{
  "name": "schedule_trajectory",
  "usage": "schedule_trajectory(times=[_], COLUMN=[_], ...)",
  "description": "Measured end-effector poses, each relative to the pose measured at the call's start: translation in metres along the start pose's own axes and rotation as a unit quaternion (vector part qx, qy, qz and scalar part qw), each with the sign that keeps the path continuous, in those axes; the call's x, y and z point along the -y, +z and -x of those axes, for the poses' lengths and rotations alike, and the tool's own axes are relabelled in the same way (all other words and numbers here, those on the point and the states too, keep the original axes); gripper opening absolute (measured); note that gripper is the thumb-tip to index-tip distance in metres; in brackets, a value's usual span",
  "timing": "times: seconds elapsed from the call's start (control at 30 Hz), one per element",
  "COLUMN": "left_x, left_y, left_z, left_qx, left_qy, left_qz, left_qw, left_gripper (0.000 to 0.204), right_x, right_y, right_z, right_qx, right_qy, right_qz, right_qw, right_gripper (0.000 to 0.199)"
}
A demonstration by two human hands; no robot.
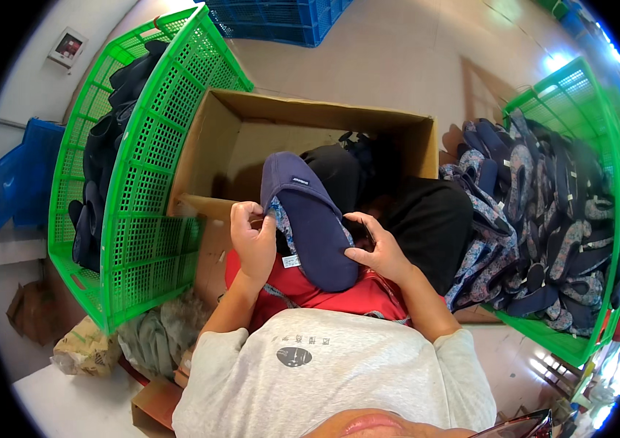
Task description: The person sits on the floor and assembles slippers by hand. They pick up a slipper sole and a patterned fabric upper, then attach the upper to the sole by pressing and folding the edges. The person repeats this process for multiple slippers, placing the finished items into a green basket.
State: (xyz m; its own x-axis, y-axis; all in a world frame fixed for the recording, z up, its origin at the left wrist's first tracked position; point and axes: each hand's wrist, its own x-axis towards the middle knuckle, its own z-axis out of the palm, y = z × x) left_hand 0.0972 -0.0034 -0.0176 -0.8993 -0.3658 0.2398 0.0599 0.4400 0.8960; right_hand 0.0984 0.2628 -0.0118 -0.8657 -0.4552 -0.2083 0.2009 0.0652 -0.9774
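Note:
A navy slipper (pixel 317 237) with a patterned lining and a small white tag lies over my lap, its toe pointing away from me and its sole end close to my belly. My left hand (pixel 253 237) pinches its left edge beside the opening. At the right edge, my right hand (pixel 379 250) has its thumb and forefinger against the slipper. A narrow dark object (pixel 369 233) shows between those fingers; its kind is too hidden to tell. Red cloth (pixel 288 292) covers my lap under the slipper.
An open cardboard box (pixel 204 157) stands ahead around my legs. On the left, a green crate (pixel 153 139) holds dark slippers; on the right, another green crate (pixel 580 354) is heaped with patterned slippers (pixel 536 219). A blue crate (pixel 273 22) sits farther off.

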Motion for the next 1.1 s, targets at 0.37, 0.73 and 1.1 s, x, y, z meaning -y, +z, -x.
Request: schedule_trajectory(times=[0.37, 0.73, 1.1], left_x=[-0.04, -0.08, -0.069], left_y=[0.016, 0.04, 0.05], left_z=[-0.017, 0.011, 0.018], left_qx=[-0.006, 0.189, 0.153], left_qy=[-0.192, -0.068, -0.109], left_qz=[0.397, 0.399, 0.359], left_qw=[0.897, 0.895, 0.914], left_gripper=[0.026, 0.032, 0.015], right_x=[0.003, -0.012, -0.021], right_y=[0.001, 0.001, 0.008], right_z=[-0.015, -0.032, -0.025], right_qx=[-0.014, 0.123, -0.035], right_qy=[0.074, 0.104, 0.1], right_qz=[-0.287, -0.534, -0.28], right_qw=[0.955, 0.83, 0.954], right_gripper=[0.044, 0.034, 0.022])
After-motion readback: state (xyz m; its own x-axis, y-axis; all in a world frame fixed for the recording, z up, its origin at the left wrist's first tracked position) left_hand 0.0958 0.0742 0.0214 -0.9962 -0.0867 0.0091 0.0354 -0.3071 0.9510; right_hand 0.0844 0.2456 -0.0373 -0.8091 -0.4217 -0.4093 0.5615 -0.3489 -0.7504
